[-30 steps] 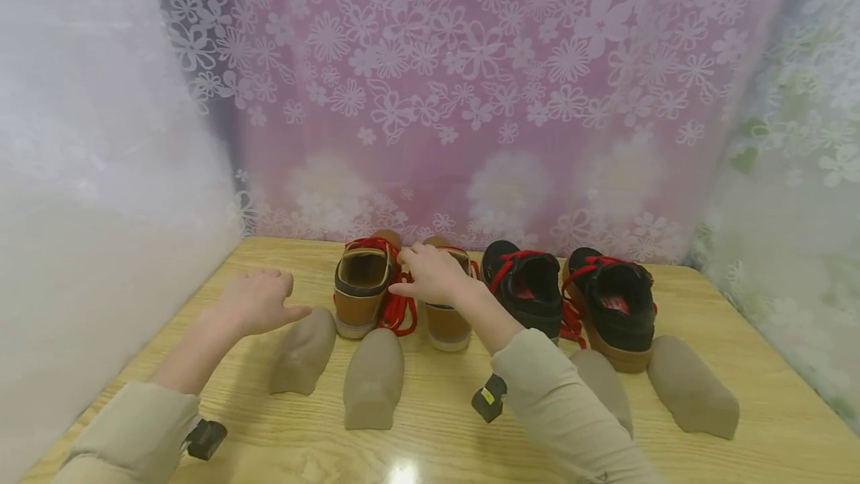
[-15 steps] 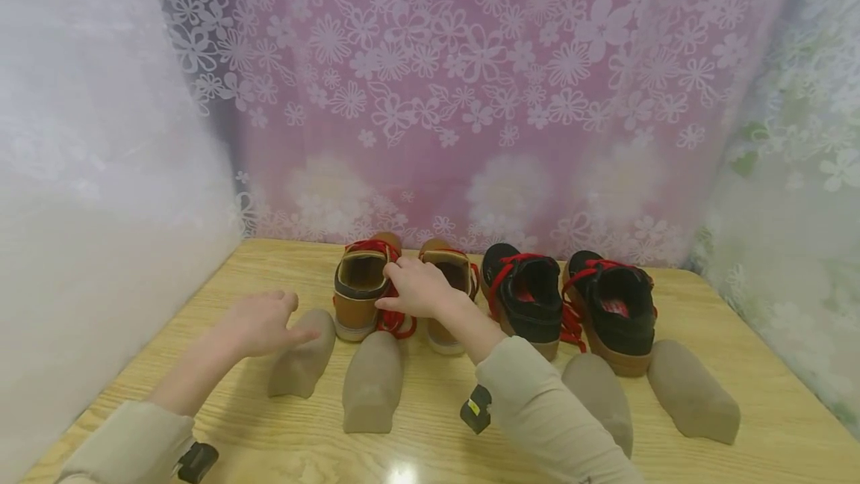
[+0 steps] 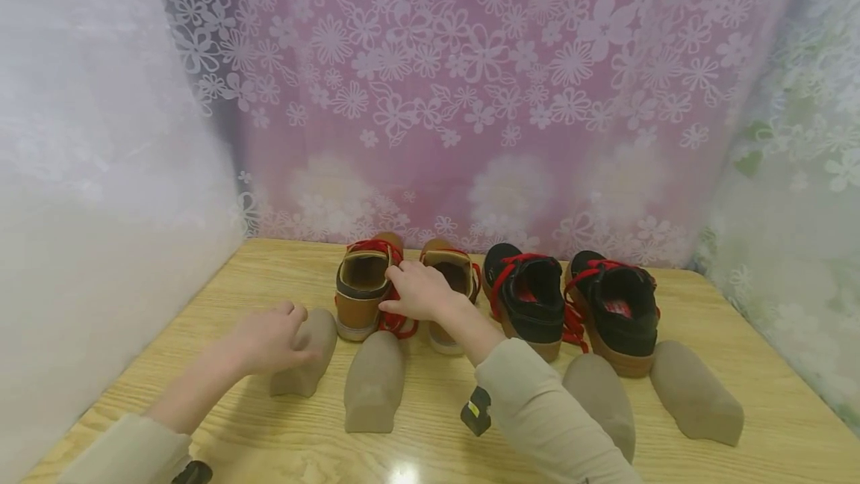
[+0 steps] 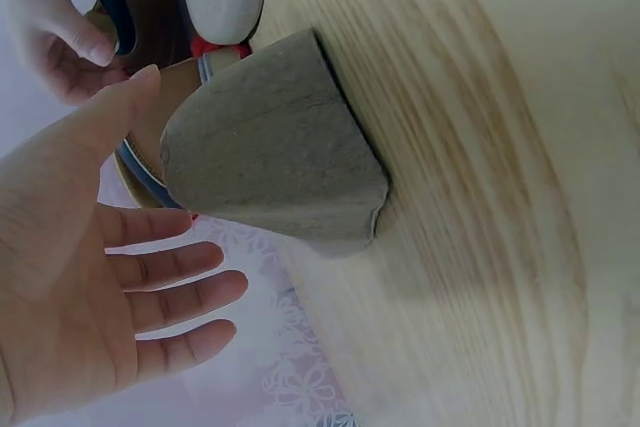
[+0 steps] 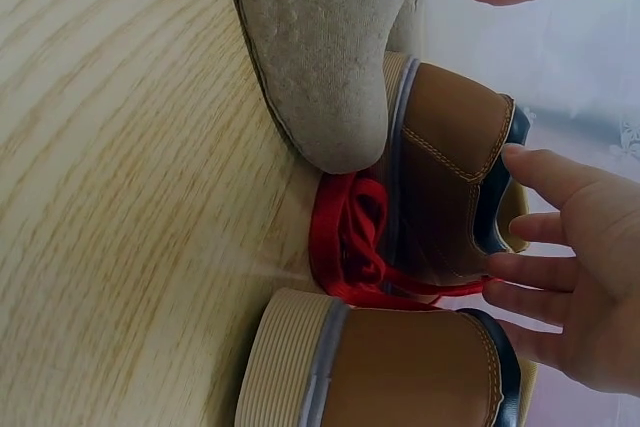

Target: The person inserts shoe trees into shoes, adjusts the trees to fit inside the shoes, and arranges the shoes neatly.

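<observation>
A moulded grey-brown shoe insert (image 3: 319, 342) lies on the table at left, and my left hand (image 3: 265, 342) is just over its near left side. In the left wrist view the fingers are spread beside the insert (image 4: 270, 137), with no grip on it. My right hand (image 3: 422, 291) is at the collar of the left brown shoe (image 3: 357, 312), partly over the right brown shoe (image 3: 443, 338). Its thumb and fingers reach the collar edge loosely in the right wrist view; contact is unclear. Red laces (image 5: 350, 237) bunch between the two shoes. A second insert (image 3: 373, 387) sits behind the left shoe's heel.
Two black shoes (image 3: 537, 320) with red laces stand to the right, heels toward me. Near them lie two more inserts (image 3: 696, 394). All rest on a wooden table (image 3: 302, 447) with a flowered pink curtain (image 3: 430, 95) behind and pale cloth at both sides.
My left hand has come down toward the left insert. The right hand has dropped slightly and shifted left toward the left brown shoe, then stayed almost still. Shoes and inserts have not moved.
</observation>
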Demonstrator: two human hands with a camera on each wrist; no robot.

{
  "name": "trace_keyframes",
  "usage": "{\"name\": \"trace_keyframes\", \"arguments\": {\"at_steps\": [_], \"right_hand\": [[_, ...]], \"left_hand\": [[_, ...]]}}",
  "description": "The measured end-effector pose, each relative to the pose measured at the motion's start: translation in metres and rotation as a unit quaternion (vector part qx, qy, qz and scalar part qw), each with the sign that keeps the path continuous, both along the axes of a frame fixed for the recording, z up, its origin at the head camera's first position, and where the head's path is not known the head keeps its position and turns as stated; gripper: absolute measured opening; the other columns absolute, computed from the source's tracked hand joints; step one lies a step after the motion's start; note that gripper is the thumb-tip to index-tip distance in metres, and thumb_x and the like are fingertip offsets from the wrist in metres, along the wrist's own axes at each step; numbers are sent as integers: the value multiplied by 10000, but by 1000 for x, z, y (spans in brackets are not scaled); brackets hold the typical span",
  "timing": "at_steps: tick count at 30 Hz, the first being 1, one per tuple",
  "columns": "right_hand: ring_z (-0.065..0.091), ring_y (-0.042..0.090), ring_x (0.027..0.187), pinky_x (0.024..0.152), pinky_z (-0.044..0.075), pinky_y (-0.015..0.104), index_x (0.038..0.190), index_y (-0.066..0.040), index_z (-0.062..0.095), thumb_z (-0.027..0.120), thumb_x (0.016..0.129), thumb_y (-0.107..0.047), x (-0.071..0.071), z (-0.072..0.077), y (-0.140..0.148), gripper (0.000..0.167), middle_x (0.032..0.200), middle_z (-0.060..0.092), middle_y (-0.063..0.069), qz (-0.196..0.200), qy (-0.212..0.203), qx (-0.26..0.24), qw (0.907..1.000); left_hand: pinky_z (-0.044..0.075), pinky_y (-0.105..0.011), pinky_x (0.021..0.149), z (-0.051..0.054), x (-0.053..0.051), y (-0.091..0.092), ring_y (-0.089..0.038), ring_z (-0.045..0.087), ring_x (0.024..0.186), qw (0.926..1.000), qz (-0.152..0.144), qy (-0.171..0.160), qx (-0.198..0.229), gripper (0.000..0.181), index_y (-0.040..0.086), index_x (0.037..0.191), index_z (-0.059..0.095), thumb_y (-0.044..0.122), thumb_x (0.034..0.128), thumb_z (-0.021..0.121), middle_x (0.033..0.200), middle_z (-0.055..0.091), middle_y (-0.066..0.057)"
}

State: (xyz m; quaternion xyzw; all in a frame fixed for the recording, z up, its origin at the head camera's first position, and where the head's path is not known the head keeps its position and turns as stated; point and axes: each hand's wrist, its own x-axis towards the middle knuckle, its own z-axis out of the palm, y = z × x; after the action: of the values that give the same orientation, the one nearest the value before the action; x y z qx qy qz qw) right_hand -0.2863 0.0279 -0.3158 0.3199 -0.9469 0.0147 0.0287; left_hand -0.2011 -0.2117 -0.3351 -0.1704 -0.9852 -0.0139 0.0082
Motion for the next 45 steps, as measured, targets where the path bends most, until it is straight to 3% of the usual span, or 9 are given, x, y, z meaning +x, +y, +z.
{"name": "trace_keyframes", "arguments": {"at_steps": [7, 13, 18, 25, 35, 45], "right_hand": [[545, 202, 1021, 820, 462, 351, 1217, -145, 558, 614, 854, -470, -2, -4, -2, 491, 1130, 561, 43, 94, 128, 160, 9997], [542, 194, 1007, 817, 455, 347, 1203, -159, 568, 611, 853, -477, -1, -7, -5, 474, 1109, 565, 19, 118, 258, 333, 9990], [533, 204, 1017, 826, 441, 364, 1218, -166, 562, 610, 855, -474, 0, -8, -7, 478, 1120, 565, 17, 90, 242, 346, 9991], [532, 211, 1014, 822, 435, 368, 1204, -169, 564, 613, 856, -467, 1, -10, -8, 461, 1119, 568, 17, 67, 299, 355, 9989], [526, 209, 1023, 823, 431, 368, 1230, -167, 549, 621, 857, -445, 0, -9, -7, 471, 1129, 563, 21, 87, 250, 362, 9990], [525, 211, 1023, 833, 424, 371, 1233, -172, 541, 615, 861, -444, 0, -10, -7, 466, 1126, 568, 20, 89, 237, 398, 9989]], "left_hand": [[460, -412, 616, -7, 5, 2, -216, 543, 743, 9998, -47, -159, 131, 696, -4, 1091, 521, 568, 728, 683, 906, 510, -87], [480, -449, 659, -11, 7, 4, -296, 581, 825, 9992, -77, -368, 102, 793, -46, 1175, 493, 549, 700, 715, 1012, 531, -172], [468, -414, 637, -13, 10, 8, -237, 541, 760, 9984, -188, -516, 163, 795, -39, 1154, 484, 491, 642, 780, 953, 490, -124], [473, -404, 606, -18, 11, 10, -234, 543, 726, 9991, -205, -339, 162, 858, -67, 1187, 468, 465, 610, 815, 957, 498, -137], [458, -408, 557, -22, 10, 14, -242, 529, 649, 9999, -121, -95, 34, 801, -57, 1107, 479, 451, 593, 826, 876, 471, -116], [471, -434, 542, -26, 11, 17, -259, 552, 628, 9998, 77, -201, -40, 870, -71, 1161, 456, 456, 577, 828, 973, 482, -199]]}}
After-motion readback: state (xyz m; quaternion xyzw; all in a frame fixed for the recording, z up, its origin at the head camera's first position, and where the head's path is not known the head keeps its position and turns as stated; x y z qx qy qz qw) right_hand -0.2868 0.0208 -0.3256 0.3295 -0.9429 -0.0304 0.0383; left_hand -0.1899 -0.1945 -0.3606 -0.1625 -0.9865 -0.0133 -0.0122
